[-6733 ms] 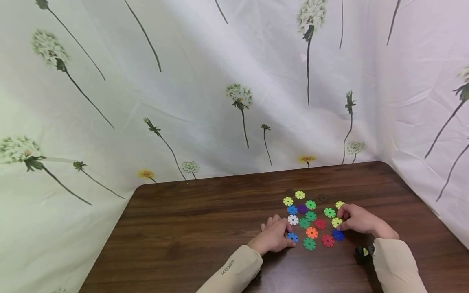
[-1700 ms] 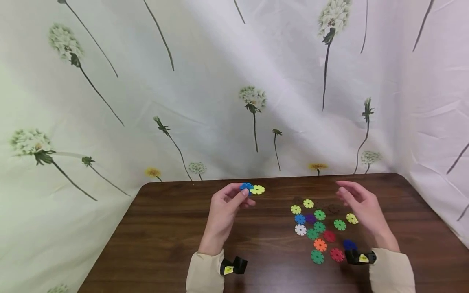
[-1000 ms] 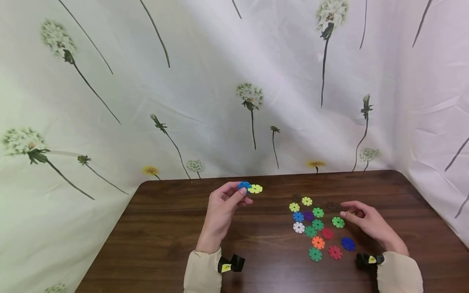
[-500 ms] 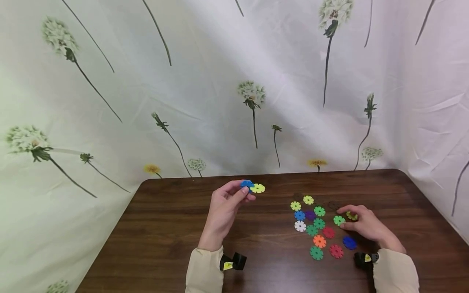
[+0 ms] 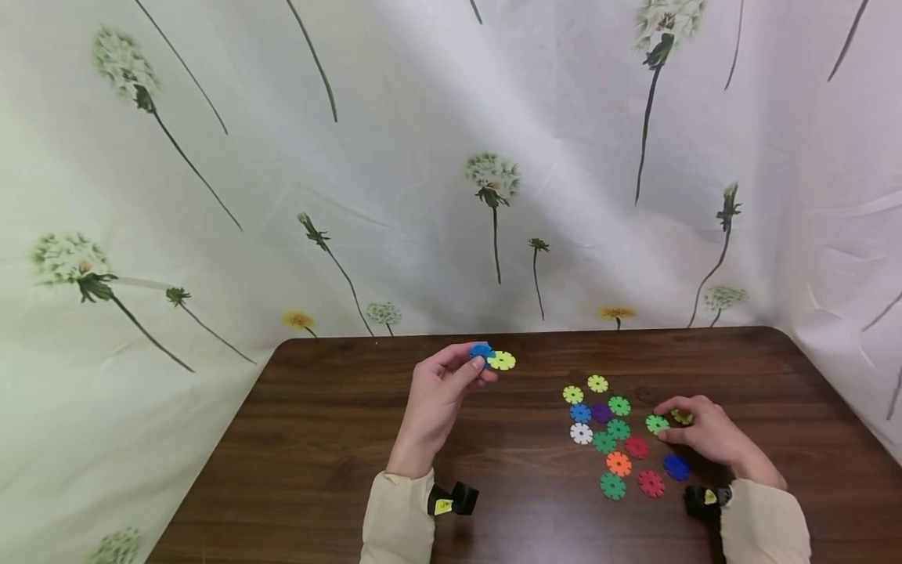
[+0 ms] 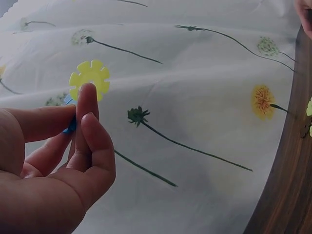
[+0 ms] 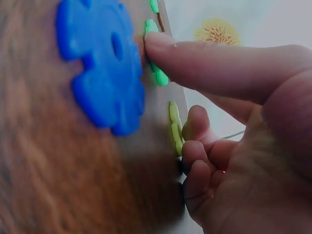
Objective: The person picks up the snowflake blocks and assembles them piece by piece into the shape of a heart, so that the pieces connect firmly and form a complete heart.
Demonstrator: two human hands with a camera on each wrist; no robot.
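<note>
Head view: L hand (image 5: 435, 398) raised over far part of tbl (image 5: 317, 454), thumb + fingers pinching blue disc (image 5: 481, 352), w/ yellow disc (image 5: 503, 361) joined at its R edge. R hand (image 5: 717, 435) low over tbl, thumb + index pinching green disc (image 5: 656, 424), which lies flat on tbl; 2nd yellow disc (image 5: 682, 418) partly hidden behind fingers. Dk-blue disc (image 5: 677, 468) nearer the person; white disc (image 5: 581, 434) + orange disc (image 5: 618, 464) in cluster to L.

L wrist: blue disc mostly hidden btwn fingers; yellow disc sticks up past fingertips; flowered cloth (image 6: 195, 200) behind.

R wrist: thumb tip on green disc's edge; other fingers curled by 2nd yellow disc, can't tell if touching. Dk-blue disc nearest cam, apart from hand.
</note>
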